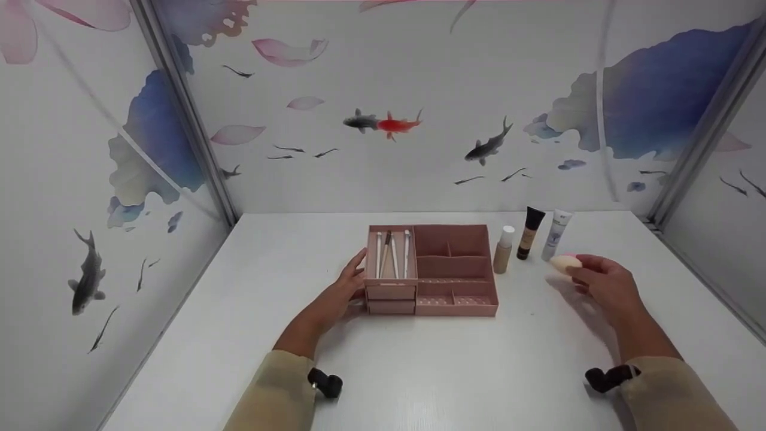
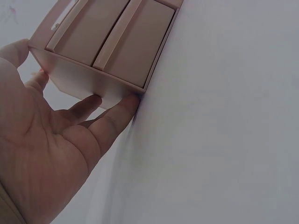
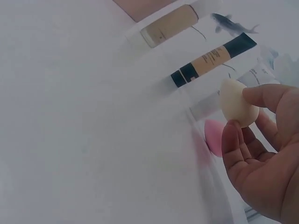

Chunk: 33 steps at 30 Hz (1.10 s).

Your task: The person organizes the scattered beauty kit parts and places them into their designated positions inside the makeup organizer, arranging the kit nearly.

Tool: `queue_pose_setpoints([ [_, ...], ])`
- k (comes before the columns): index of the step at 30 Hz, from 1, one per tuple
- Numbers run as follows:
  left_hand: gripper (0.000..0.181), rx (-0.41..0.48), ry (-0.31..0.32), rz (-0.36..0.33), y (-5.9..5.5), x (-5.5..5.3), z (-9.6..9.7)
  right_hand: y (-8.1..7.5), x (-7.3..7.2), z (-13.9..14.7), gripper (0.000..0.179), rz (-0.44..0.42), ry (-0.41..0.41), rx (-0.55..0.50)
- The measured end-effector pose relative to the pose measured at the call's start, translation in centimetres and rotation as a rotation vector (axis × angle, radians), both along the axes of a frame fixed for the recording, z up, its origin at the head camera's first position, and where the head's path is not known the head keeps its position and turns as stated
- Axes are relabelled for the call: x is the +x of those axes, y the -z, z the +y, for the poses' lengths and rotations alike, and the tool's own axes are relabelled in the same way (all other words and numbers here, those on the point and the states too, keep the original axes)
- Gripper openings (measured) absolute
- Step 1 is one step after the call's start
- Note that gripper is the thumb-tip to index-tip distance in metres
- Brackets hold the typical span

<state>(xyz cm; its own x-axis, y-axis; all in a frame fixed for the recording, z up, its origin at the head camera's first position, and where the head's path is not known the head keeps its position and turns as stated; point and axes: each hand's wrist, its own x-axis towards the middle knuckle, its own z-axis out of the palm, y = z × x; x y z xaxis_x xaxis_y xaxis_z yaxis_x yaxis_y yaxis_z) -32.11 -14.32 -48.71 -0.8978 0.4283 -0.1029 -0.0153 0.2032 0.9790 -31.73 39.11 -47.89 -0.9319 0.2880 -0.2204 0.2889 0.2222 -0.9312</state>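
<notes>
A pink makeup organizer (image 1: 456, 269) stands in the middle of the table, with several slim brushes (image 1: 386, 254) lying in its left top tray and two drawers (image 2: 135, 44) below. My left hand (image 1: 344, 287) touches the organizer's left side with its fingertips; the thumb lies by the upper edge. Between thumb and fingers, my right hand (image 1: 604, 284) pinches a cream makeup sponge (image 3: 237, 103) above the table. Close behind it, a pink makeup sponge (image 3: 214, 136) is partly hidden by the fingers.
Right of the organizer stand a foundation bottle (image 1: 503, 251) with a white cap, a dark-capped beige tube (image 1: 529, 233) and a white tube (image 1: 556, 234). White panels with painted fish (image 1: 488, 145) enclose the white table (image 1: 455, 371) at the back and sides.
</notes>
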Motion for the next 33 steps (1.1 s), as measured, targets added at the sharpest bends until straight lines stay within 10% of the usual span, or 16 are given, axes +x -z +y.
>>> queue_pose_setpoints([
  [33,0.058,-0.041,-0.006,-0.001,-0.2,0.0,0.0,-5.0,0.4,-14.1,0.054,0.247,-0.375,0.152],
])
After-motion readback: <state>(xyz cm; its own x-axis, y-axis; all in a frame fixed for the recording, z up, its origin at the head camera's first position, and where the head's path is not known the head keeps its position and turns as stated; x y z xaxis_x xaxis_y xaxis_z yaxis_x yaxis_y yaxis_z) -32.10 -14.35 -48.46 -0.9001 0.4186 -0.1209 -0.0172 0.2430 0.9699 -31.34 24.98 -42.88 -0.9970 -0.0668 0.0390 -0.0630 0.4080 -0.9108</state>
